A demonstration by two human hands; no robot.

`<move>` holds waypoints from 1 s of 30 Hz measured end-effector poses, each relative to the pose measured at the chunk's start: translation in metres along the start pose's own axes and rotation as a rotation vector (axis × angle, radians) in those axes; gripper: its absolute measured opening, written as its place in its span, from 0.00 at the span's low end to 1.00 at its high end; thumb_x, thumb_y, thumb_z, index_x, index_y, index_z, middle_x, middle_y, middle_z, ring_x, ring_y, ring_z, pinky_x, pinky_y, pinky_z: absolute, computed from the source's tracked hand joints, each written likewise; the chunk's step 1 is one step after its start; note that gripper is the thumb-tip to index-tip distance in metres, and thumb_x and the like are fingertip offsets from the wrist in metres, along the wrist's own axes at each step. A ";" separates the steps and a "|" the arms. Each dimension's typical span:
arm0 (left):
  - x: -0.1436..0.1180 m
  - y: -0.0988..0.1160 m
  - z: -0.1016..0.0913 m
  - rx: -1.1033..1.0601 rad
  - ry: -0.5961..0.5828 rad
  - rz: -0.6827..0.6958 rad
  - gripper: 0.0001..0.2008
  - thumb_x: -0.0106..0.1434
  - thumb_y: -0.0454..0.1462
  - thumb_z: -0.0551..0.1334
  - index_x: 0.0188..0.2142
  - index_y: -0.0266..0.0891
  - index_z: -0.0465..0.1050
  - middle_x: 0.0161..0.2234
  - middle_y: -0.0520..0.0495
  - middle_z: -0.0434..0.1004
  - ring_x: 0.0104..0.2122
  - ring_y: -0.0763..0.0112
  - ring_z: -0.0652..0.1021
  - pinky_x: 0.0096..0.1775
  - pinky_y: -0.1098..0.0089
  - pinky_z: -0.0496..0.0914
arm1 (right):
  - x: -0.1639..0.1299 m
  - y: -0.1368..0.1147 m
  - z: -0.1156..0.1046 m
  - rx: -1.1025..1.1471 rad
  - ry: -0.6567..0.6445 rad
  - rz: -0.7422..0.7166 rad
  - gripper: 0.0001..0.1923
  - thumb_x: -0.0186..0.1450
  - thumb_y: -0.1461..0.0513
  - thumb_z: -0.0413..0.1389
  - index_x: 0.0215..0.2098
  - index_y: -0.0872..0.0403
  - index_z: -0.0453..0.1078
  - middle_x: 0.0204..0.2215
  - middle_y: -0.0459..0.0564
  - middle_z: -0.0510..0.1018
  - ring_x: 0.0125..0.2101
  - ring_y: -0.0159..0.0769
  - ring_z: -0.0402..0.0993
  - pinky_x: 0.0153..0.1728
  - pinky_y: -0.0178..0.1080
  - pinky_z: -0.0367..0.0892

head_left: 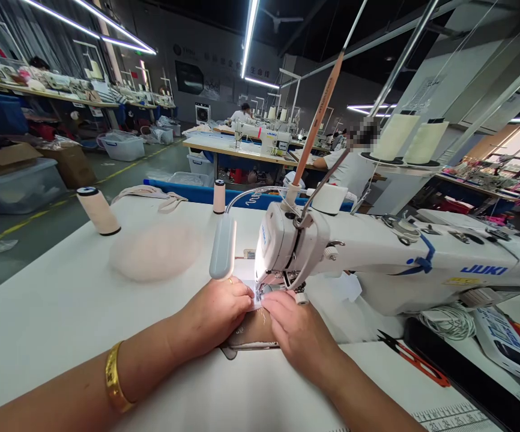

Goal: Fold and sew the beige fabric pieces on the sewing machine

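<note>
My left hand (pixel 226 306), fingers curled and pressed together, holds the left edge of a small piece of white fabric (pixel 256 305) at the needle. On the other side my right hand (pixel 293 324) pinches the same fabric close to the presser foot (pixel 259 293). Both hands rest at the front of the white sewing machine (pixel 282 240), under its lit lamp (pixel 223 247). Loose thread ends lie on the brownish plate (pixel 255 327) between my hands. Sheer white netting (pixel 341 309) spreads to the right under the machine arm. My fingertips partly hide the fabric.
Pale sheer fabric (pixel 156 252) lies on the left tabletop, near a thread cone (pixel 98 211) and a smaller spool (pixel 219 197). At right are orange-handled thread snips (pixel 422 363), a long black object (pixel 462 372) and a coiled white cable (pixel 448 322). Co-workers sit farther back.
</note>
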State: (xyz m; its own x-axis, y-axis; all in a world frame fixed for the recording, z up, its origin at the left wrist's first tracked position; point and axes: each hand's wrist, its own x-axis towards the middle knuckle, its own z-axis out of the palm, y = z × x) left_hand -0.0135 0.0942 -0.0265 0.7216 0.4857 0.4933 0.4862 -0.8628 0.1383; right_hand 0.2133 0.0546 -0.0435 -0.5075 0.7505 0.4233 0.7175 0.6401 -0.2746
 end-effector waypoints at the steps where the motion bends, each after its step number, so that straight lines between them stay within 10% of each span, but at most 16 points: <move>1: 0.000 0.001 -0.001 -0.011 -0.012 -0.016 0.15 0.72 0.29 0.54 0.34 0.39 0.77 0.38 0.45 0.84 0.37 0.62 0.80 0.43 0.62 0.71 | 0.000 0.000 0.000 0.004 -0.002 -0.008 0.22 0.66 0.76 0.46 0.48 0.51 0.73 0.40 0.51 0.80 0.38 0.43 0.72 0.33 0.41 0.63; 8: 0.003 0.008 -0.021 -0.149 -0.131 -0.231 0.14 0.74 0.42 0.57 0.31 0.41 0.71 0.28 0.50 0.76 0.28 0.66 0.75 0.33 0.66 0.67 | -0.002 0.007 -0.009 -0.171 0.062 0.070 0.18 0.65 0.73 0.49 0.45 0.52 0.75 0.34 0.53 0.80 0.37 0.46 0.69 0.37 0.44 0.65; 16: -0.003 -0.005 -0.013 -0.007 -0.037 -0.161 0.10 0.65 0.29 0.55 0.32 0.40 0.74 0.36 0.43 0.72 0.33 0.62 0.71 0.33 0.65 0.65 | 0.001 0.000 -0.018 0.047 -0.094 -0.161 0.15 0.61 0.74 0.51 0.38 0.50 0.70 0.37 0.48 0.79 0.40 0.41 0.71 0.39 0.40 0.66; 20: -0.004 0.006 -0.013 -0.092 -0.054 -0.150 0.11 0.65 0.29 0.56 0.27 0.39 0.72 0.41 0.42 0.72 0.33 0.64 0.71 0.33 0.65 0.65 | -0.002 0.026 -0.026 -0.223 0.100 0.050 0.15 0.59 0.77 0.51 0.31 0.52 0.70 0.31 0.52 0.77 0.37 0.44 0.70 0.40 0.45 0.64; 23: -0.002 0.016 -0.017 -0.119 -0.072 -0.090 0.11 0.66 0.30 0.57 0.32 0.39 0.77 0.42 0.41 0.75 0.37 0.60 0.73 0.37 0.62 0.68 | -0.004 0.023 -0.030 -0.083 0.199 -0.061 0.14 0.62 0.75 0.50 0.35 0.51 0.71 0.31 0.51 0.77 0.38 0.44 0.71 0.43 0.45 0.66; 30: -0.003 0.016 -0.013 -0.190 -0.079 -0.025 0.14 0.70 0.29 0.56 0.44 0.41 0.80 0.40 0.44 0.82 0.41 0.58 0.77 0.45 0.57 0.70 | -0.001 -0.007 -0.024 0.064 -0.148 -0.140 0.15 0.66 0.75 0.49 0.38 0.50 0.71 0.34 0.48 0.78 0.38 0.40 0.72 0.37 0.40 0.64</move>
State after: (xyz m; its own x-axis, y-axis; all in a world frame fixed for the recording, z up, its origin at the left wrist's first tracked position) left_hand -0.0137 0.0770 -0.0144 0.7507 0.5100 0.4200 0.4081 -0.8579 0.3123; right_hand 0.2201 0.0461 -0.0216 -0.6679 0.6668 0.3306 0.6060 0.7451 -0.2784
